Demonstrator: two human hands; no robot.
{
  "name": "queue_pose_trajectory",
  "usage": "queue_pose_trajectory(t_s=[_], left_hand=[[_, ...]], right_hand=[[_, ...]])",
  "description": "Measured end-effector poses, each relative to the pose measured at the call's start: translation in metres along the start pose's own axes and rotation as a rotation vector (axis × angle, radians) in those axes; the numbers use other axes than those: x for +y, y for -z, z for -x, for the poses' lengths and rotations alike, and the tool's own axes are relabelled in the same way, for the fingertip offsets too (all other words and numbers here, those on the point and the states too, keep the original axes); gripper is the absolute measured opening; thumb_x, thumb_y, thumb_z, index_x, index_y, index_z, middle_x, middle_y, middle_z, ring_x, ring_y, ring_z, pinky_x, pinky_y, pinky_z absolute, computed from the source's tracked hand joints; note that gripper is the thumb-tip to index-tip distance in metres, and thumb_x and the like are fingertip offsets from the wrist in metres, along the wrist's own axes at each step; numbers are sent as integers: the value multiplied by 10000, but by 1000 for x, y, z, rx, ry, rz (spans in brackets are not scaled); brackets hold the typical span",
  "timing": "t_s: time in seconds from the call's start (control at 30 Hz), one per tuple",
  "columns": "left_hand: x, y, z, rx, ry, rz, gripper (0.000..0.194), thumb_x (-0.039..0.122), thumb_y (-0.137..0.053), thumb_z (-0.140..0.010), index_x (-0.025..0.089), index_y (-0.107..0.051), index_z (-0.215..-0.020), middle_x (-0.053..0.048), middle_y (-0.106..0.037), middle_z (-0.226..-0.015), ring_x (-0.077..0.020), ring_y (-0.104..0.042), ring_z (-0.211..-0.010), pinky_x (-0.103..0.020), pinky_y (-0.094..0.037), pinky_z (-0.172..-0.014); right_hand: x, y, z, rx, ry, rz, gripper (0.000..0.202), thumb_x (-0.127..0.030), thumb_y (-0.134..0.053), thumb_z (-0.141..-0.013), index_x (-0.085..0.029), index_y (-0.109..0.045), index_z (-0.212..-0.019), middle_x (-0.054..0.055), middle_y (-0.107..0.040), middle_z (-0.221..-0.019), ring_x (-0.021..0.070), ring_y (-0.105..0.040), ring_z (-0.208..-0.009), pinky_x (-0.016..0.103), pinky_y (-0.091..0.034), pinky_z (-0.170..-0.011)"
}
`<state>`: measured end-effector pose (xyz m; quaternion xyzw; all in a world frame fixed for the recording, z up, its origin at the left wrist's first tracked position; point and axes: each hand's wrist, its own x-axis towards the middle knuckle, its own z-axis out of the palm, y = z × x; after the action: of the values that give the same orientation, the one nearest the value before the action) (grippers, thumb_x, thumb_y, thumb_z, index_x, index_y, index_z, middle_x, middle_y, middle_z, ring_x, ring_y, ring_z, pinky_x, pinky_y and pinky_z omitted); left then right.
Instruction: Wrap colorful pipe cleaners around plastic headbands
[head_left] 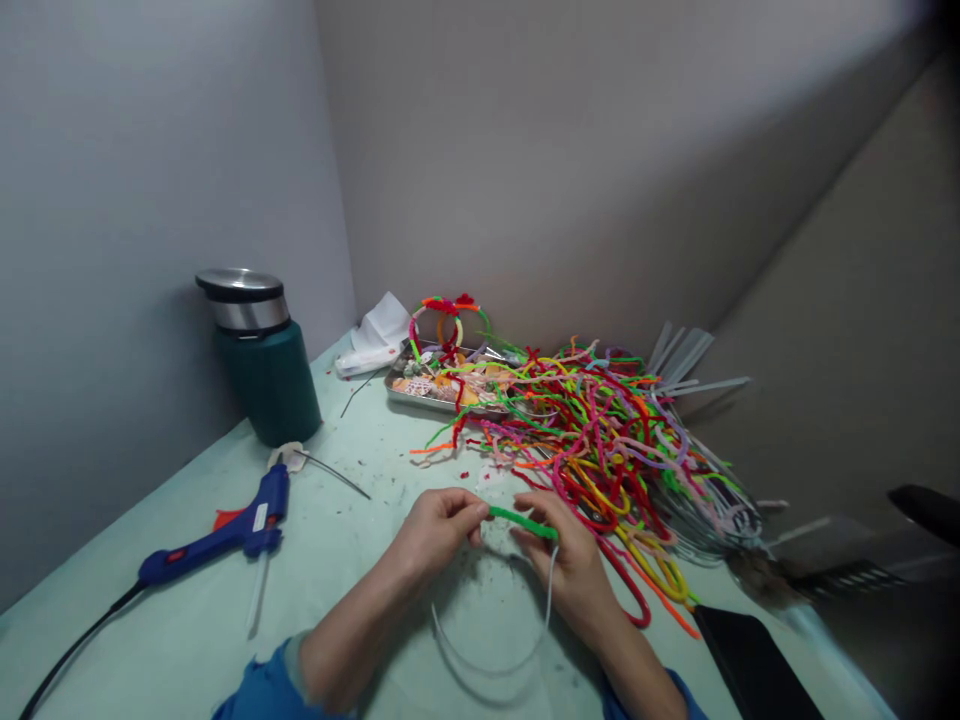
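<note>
Between my two hands runs a short length of green pipe cleaner (523,521), wound on a thin pale wire hoop (495,672). My left hand (442,525) pinches its left end between thumb and fingertips. At the other end, my right hand (561,545) has its fingers curled around the green piece. The hoop's bare part curves down below the hands, just over the table; its left end is near my left wrist.
A heap of coloured pipe cleaners (600,430) spreads at the right, beside a metal tray (420,402) of small decorations. On the left are a blue glue gun (255,520) and a green flask (270,385). A black phone (754,665) lies front right.
</note>
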<state>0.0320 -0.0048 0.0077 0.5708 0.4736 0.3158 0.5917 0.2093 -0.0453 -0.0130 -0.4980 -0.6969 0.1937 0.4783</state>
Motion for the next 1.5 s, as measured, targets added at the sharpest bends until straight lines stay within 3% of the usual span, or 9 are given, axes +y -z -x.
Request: queue_pose_trajectory(t_s=[0.17, 0.3, 0.4, 0.6, 0.73, 0.87, 1.0, 1.3, 1.5], left_hand=[[-8, -3, 1, -132, -38, -137, 291, 361, -533, -757, 97, -647, -709, -23, -595, -545, -77, -374, -447, -203, -270, -466], [-13, -4, 3, -159, -90, -372, 281, 301, -478, -762, 107, -674, -710, -24, -620, -560, -102, -450, -493, -213, -321, -512], [-10, -3, 5, -91, -172, -539, 276, 247, -444, -763, 137, -696, -735, -19, -639, -576, -127, -528, -576, -220, -357, -587], [-2, -2, 11, -63, -246, -614, 269, 240, -469, -762, 178, -729, -793, -41, -709, -746, -154, -602, -700, -228, -378, -629], [-2, -9, 19, -110, -254, -743, 267, 235, -487, -761, 204, -738, -847, -68, -725, -854, -198, -631, -796, -259, -399, -671], [-6, -16, 26, -157, -270, -866, 266, 212, -487, -756, 203, -739, -842, -90, -722, -863, -228, -637, -813, -280, -406, -654], [-10, -16, 26, -143, -230, -872, 237, 234, -513, -758, 219, -721, -872, -65, -716, -864, -213, -630, -819, -269, -405, -649], [-11, -14, 26, -108, -414, -1008, 160, 211, -556, -731, 217, -715, -716, -60, -676, -761, -228, -528, -878, -323, -349, -717], [-14, -16, 17, -124, -319, -950, 129, 202, -584, -680, 233, -708, -671, -30, -683, -716, -212, -523, -842, -335, -320, -721]], right_hand=[[9, 27, -23, 171, -108, 574, 233, -294, -463, -871, -184, -599, -1026, 103, -625, -1007, 232, -600, -887, 340, -449, -754], [13, 21, -45, 73, -375, 1000, 306, -389, -466, -864, -152, -657, -885, 126, -666, -895, 251, -637, -753, 317, -409, -612], [18, 18, -51, 13, -457, 1060, 273, -335, -457, -861, -171, -674, -850, 112, -694, -850, 250, -648, -743, 298, -373, -575], [22, 49, -45, 143, -435, 814, 306, -415, -455, -847, -232, -696, -889, 62, -715, -774, 225, -637, -705, 280, -369, -575], [-2, 65, -39, 311, -347, 529, 298, -444, -548, -777, -187, -699, -789, 53, -688, -705, 189, -592, -625, 275, -387, -567], [-38, 62, -30, 412, -468, -73, 309, -471, -666, -676, -174, -669, -761, 22, -651, -616, 104, -462, -443, 228, -339, -427], [-58, 44, -21, 448, -524, -388, 300, -421, -751, -611, -163, -661, -735, 12, -642, -597, 57, -404, -404, 182, -296, -380], [-40, 31, -10, 408, -547, -592, 270, -395, -734, -659, -150, -654, -740, -1, -619, -595, 40, -402, -395, 154, -241, -341], [-18, 33, -16, 372, -552, -664, 234, -365, -722, -683, -150, -645, -732, -6, -600, -596, 42, -397, -400, 152, -230, -327]])
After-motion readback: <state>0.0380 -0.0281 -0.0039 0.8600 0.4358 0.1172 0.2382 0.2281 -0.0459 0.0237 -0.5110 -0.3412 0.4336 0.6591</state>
